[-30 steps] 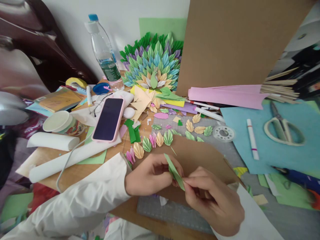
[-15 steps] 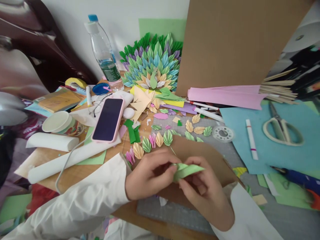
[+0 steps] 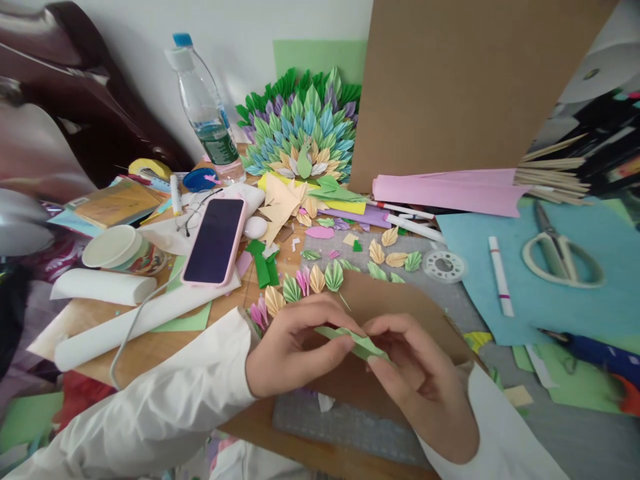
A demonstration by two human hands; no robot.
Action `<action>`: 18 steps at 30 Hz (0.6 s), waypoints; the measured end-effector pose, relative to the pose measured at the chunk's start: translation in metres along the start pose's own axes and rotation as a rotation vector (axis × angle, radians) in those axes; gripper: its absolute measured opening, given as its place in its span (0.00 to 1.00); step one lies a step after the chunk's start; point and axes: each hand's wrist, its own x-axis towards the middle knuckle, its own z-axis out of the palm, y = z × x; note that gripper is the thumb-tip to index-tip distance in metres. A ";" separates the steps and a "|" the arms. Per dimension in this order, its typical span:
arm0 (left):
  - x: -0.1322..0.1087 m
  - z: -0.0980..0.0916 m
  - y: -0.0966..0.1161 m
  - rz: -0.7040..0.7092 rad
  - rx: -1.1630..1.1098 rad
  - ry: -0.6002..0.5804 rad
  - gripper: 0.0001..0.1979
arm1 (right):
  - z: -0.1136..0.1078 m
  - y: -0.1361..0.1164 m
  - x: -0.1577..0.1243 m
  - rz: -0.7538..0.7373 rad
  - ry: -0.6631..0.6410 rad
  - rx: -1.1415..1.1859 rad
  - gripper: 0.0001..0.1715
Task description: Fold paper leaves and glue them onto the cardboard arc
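Note:
A pale green piece of folded paper (image 3: 367,348) is pinched between both hands. My left hand (image 3: 300,343) grips its left part between thumb and fingers. My right hand (image 3: 425,380) holds the right end, thumb below and fingertips above. Beneath them lies a brown cardboard piece (image 3: 400,300) with a rounded edge. Along its upper left edge runs a row of pleated paper leaves in pink, cream and green, among them a green leaf (image 3: 334,275). Part of the cardboard is hidden by my hands.
A paper peacock (image 3: 305,133) stands at the back beside a tall brown board (image 3: 475,87). A phone (image 3: 214,240), paper cup (image 3: 115,250) and bottles (image 3: 215,140) are at left. Scissors (image 3: 560,250), a marker (image 3: 500,277) and a blue tool (image 3: 595,353) lie at right.
The folded green paper has turned, its right end now lower and its left end showing behind my left thumb. My right hand's fingers have closed in toward my left fingertips.

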 end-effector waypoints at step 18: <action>-0.002 0.001 -0.005 -0.083 0.210 0.007 0.05 | -0.006 -0.004 0.009 -0.179 -0.011 -0.266 0.07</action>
